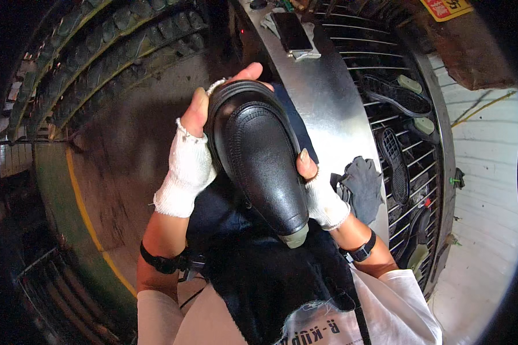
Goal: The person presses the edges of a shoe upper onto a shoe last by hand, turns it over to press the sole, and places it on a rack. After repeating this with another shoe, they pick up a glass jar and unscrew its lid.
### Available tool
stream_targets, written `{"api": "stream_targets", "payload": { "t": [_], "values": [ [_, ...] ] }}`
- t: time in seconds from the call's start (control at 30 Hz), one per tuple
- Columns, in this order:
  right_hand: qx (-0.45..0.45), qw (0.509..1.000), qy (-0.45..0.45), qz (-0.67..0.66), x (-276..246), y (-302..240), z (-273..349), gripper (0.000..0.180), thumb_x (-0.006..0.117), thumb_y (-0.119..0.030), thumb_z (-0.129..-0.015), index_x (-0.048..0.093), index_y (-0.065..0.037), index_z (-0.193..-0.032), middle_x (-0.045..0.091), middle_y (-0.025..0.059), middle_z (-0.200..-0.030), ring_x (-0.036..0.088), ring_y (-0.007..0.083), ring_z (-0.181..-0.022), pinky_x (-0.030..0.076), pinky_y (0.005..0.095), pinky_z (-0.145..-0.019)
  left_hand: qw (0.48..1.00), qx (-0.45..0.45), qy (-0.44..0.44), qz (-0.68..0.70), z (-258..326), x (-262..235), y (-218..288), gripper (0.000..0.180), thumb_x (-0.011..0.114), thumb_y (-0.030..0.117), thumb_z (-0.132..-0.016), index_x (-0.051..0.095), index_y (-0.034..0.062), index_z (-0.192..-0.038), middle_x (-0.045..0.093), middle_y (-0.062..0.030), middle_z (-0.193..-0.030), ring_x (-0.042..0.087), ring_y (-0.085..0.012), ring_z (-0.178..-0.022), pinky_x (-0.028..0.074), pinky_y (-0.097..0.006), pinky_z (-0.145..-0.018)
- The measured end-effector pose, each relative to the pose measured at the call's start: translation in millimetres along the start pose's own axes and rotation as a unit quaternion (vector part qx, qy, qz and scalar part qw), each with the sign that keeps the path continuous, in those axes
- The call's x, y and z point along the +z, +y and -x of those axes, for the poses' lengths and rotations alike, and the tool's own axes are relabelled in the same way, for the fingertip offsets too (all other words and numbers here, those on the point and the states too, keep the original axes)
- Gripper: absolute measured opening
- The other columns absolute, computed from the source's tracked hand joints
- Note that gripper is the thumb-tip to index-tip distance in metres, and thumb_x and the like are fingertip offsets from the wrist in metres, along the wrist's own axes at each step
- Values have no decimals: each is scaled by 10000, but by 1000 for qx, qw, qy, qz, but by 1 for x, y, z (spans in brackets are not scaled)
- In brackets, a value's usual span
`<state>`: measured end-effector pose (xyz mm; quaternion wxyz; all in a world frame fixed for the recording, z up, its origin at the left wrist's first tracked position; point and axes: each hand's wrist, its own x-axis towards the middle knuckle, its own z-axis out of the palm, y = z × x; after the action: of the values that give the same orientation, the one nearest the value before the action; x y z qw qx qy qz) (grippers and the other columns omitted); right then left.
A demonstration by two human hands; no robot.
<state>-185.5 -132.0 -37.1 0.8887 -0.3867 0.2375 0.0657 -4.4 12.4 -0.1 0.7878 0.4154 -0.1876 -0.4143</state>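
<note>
A black leather shoe (265, 158) is held up in front of my chest, its rounded, stitched toe pointing away from me. From its heel end pokes a pale green shoe last (295, 237). My left hand (193, 135), in a white fingerless glove, is wrapped round the toe end from the left, with some fingers hidden behind the shoe. Against the right side, nearer the heel, my right hand (321, 192) grips with its thumb on the edge and its other fingers out of sight underneath. A dark apron (282, 276) hangs below the shoe.
A metal table (322, 103) on my right carries a phone (292, 31) on a cloth and dark grey gloves (361, 187). Beyond it, a barred rack (380, 121) holds black shoe soles (393, 164). Tiered shelves of shoes (106, 43) stand far left.
</note>
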Motion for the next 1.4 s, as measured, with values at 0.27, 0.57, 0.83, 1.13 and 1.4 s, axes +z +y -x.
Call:
{"api": "stream_targets", "payload": {
  "t": [0.27,0.57,0.83,1.13,1.4],
  "values": [
    [-11,989,14,146,37,-20,-3,691,661,-666,-1005,772,15,-1028,755,58,-881,687,105,-792,549,293,-710,980,80,101,-154,47,0,15,1436,1044,517,-605,239,33,-1691,555,-126,-1511,581,-241,-1350,447,-403,-1174],
    [-366,792,68,484,15,-27,9,416,898,-341,-877,647,-48,-721,513,105,-604,538,135,-558,392,345,-513,996,72,50,13,83,-39,-7,1435,1004,575,-627,199,73,-1704,548,-252,-1524,610,-390,-1354,524,-497,-1158],
    [-263,851,-100,443,-3,-26,26,446,695,-134,-959,624,-48,-1390,605,48,-785,590,149,-674,492,328,-656,972,-11,3,235,77,-39,-49,1156,996,536,-642,478,8,-1531,653,-233,-1402,689,-375,-1199,589,-528,-1038],
    [-263,899,-11,350,13,-89,50,780,747,-294,-996,397,-48,-1649,713,117,-1234,678,180,-1063,527,343,-981,999,-6,-44,-7,37,1,-18,970,945,390,-719,519,-110,-1433,692,-257,-1297,732,-351,-1126,611,-495,-998],
    [-335,800,-127,481,37,-133,44,665,849,-412,-834,701,-27,-1356,661,177,-1386,596,328,-1344,418,445,-1182,972,68,-56,-216,34,86,0,931,902,271,-798,415,-17,-1537,599,-134,-1425,605,-230,-1317,458,-385,-1144]
  ]
}}
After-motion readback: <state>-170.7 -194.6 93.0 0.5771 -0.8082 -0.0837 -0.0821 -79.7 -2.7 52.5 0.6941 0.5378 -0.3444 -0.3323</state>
